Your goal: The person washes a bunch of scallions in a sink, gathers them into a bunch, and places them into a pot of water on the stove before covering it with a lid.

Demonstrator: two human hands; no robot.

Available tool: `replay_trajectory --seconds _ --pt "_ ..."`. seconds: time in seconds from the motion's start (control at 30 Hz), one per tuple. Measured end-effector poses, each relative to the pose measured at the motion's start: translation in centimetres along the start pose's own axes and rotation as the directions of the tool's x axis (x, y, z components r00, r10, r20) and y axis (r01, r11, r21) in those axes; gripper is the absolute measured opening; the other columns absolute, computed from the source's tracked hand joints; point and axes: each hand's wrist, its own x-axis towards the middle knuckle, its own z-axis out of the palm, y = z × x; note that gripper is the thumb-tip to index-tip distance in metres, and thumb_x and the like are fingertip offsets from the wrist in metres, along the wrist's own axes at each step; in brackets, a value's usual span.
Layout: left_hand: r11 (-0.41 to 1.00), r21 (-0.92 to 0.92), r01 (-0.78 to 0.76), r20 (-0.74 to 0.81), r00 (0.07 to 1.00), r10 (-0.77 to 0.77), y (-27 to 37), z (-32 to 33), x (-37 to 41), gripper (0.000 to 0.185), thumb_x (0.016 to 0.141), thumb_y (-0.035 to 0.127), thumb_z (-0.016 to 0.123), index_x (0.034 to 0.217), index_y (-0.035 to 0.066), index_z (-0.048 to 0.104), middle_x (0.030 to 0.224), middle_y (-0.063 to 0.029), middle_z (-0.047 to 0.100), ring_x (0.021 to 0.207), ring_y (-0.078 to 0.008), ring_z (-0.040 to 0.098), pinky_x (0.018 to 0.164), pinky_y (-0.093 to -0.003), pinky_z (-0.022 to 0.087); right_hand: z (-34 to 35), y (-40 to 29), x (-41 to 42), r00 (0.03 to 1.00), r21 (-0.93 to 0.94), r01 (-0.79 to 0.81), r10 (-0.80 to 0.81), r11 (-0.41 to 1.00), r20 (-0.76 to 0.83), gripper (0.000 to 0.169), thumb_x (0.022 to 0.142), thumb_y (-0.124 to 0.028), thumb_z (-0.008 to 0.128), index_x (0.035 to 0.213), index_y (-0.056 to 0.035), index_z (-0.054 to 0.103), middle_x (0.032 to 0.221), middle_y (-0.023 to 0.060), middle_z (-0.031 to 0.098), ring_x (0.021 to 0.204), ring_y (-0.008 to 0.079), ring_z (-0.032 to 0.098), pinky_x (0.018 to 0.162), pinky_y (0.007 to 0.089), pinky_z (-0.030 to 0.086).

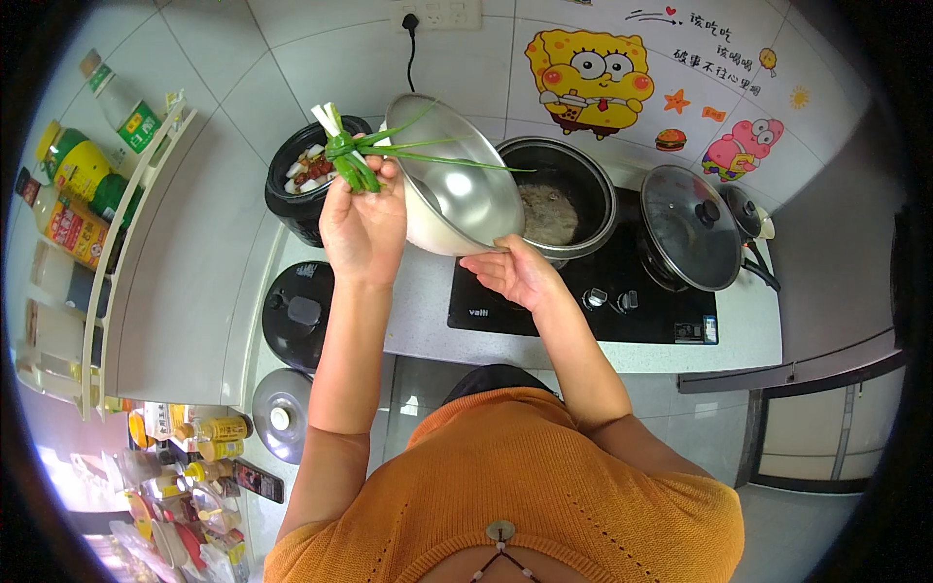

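Observation:
My left hand (368, 211) holds a knotted bundle of green onions (350, 153) above the near side of a black cooker pot (291, 208). Pale chunks and reddish-brown pieces (313, 171) lie in that pot. With my right hand (514, 273) I grip the lower rim of a large metal bowl (459, 167), tilted on its side between the black pot and a steel-rimmed pot (609, 197). The bowl's visible inside is bare metal, and the onion leaves reach across it. Cloudy liquid (547, 215) is in the steel-rimmed pot.
A glass-lidded pan (689, 226) stands on the right of the black cooktop (503, 313). A black lid (295, 310) and a grey round lid (280, 412) lie on the left counter. Bottles and a phone (259, 481) are at lower left; a bottle rack (138, 204) is above.

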Motion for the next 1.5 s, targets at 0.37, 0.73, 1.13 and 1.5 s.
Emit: replay_trajectory --seconds 0.37,0.73,1.13,1.5 --pt "0.998 0.044 0.049 -0.032 0.998 -0.048 -1.0 0.2 -0.1 0.023 0.081 0.010 0.050 0.102 -0.001 0.050 0.083 -0.0090 0.055 0.080 -0.0208 0.047 0.087 -0.0312 0.036 -0.7 0.0 -0.3 0.999 -0.003 0.030 -0.030 1.000 -0.027 0.042 0.081 -0.022 0.044 0.106 0.0113 0.047 0.099 0.0251 0.059 0.087 0.0248 0.063 0.073 0.0302 0.052" --pt "0.997 -0.072 -0.033 -0.217 0.976 0.017 3.8 -5.4 -5.2 0.018 0.084 0.010 0.040 0.093 -0.001 0.051 0.083 -0.0100 0.052 0.080 -0.0216 0.047 0.097 -0.0360 0.029 1.9 0.5 -0.9 0.988 -0.387 0.046 -0.100 0.921 -0.121 0.037 0.085 -0.019 0.039 0.110 0.0079 0.043 0.097 0.0244 0.060 0.083 0.0279 0.063 0.070 0.0331 0.052" --pt "0.988 -0.033 -0.152 -0.532 0.839 0.111 9.4 -12.7 -17.7 0.014 0.085 0.008 0.043 0.093 0.000 0.052 0.082 -0.0085 0.055 0.079 -0.0208 0.052 0.101 -0.0400 0.030 2.8 7.4 2.1 0.990 -0.608 -0.137 0.092 0.782 -0.105 0.037 0.084 -0.019 0.040 0.109 0.0081 0.047 0.096 0.0199 0.061 0.083 0.0266 0.064 0.069 0.0334 0.053" --pt "0.970 0.129 -0.207 -0.705 0.669 0.236 11.5 -14.1 -27.2 0.014 0.089 0.016 0.043 0.093 0.005 0.051 0.081 -0.0047 0.054 0.076 -0.0175 0.051 0.094 -0.0372 0.036 0.7 11.7 2.3 0.965 -0.684 -0.261 0.188 0.681 -0.181 0.035 0.084 -0.016 0.041 0.110 0.0078 0.044 0.095 0.0202 0.060 0.080 0.0285 0.064 0.067 0.0358 0.053"
